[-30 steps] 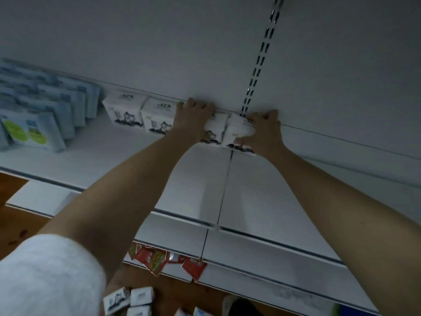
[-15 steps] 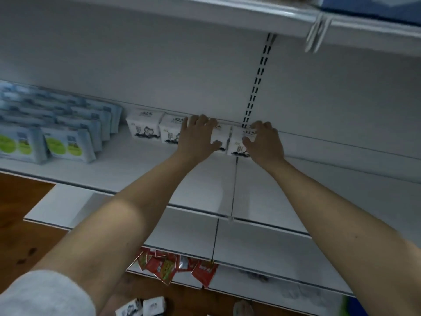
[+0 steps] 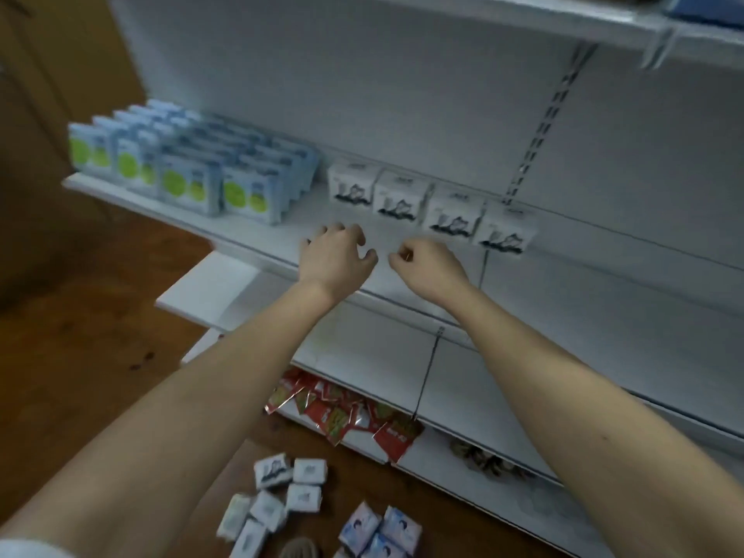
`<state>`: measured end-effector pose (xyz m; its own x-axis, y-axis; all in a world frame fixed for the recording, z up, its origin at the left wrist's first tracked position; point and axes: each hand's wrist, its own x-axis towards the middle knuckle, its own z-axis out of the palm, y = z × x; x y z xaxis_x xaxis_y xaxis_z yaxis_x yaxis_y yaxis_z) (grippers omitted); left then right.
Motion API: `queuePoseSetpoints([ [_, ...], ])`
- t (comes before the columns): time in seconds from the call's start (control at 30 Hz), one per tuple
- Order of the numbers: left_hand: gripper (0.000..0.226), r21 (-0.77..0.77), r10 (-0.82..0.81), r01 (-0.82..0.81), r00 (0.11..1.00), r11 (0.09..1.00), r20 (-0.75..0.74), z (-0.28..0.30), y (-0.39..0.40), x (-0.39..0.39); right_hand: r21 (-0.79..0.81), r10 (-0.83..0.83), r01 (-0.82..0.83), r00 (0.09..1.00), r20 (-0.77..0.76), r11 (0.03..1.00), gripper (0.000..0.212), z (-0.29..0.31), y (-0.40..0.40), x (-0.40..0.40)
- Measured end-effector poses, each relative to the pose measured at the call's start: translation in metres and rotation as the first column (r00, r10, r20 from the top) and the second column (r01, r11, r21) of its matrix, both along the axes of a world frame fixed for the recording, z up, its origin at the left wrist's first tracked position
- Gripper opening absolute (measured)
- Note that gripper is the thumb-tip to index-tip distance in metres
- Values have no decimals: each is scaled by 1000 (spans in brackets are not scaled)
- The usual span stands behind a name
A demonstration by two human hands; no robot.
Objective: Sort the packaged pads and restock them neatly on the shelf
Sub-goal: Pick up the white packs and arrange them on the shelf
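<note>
Several white pad packs (image 3: 426,205) with a dark print stand in a row at the back of the white shelf (image 3: 282,239), against the back wall. My left hand (image 3: 336,257) and my right hand (image 3: 428,265) hover side by side over the shelf's front part, a short way in front of that row. Both hang with loosely curled fingers and hold nothing. More white pad packs (image 3: 282,497) lie loose on the wooden floor below, next to pale lilac packs (image 3: 380,531).
Blue packs with green circles (image 3: 193,167) fill the shelf's left end in several rows. Red sachets (image 3: 342,412) spill over the edge of a low shelf. Another shelf (image 3: 523,14) runs overhead. A slotted upright (image 3: 543,126) runs down the back wall.
Both hands have let go of the white packs at the back and pulled away toward the shelf's front. The view has tilted down, showing the floor packs.
</note>
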<state>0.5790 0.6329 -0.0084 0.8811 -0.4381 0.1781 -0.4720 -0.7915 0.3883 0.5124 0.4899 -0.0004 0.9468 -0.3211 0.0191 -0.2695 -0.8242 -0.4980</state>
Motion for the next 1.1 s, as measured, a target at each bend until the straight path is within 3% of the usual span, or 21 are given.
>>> queuePoseSetpoints([
  [0.17,35,68,241,-235,966,970,-93,-39,62,-42,14,212,-212,973,-86,977,31,-31,53,-14],
  [0.37,27,102,472,-461,858,882,-202,-121,124,-130,112,411,-396,866,-286,912,41,-118,104,-60],
  [0.53,28,281,573,-500,729,820,-374,-210,171,-184,241,510,-451,730,-454,859,31,-212,142,-94],
  [0.7,37,387,541,-381,641,840,-544,-330,204,-203,309,501,-397,617,-607,864,23,-328,160,-110],
  [0.9,43,430,412,-149,666,891,-623,-481,213,-186,295,443,-350,495,-747,889,18,-490,156,-97],
  [1.03,57,401,345,-88,694,912,-632,-612,208,-163,309,443,-341,455,-772,888,53,-617,158,-72],
  [1.1,57,381,302,-71,746,922,-593,-679,198,-148,238,415,-381,499,-761,894,69,-678,154,-55],
])
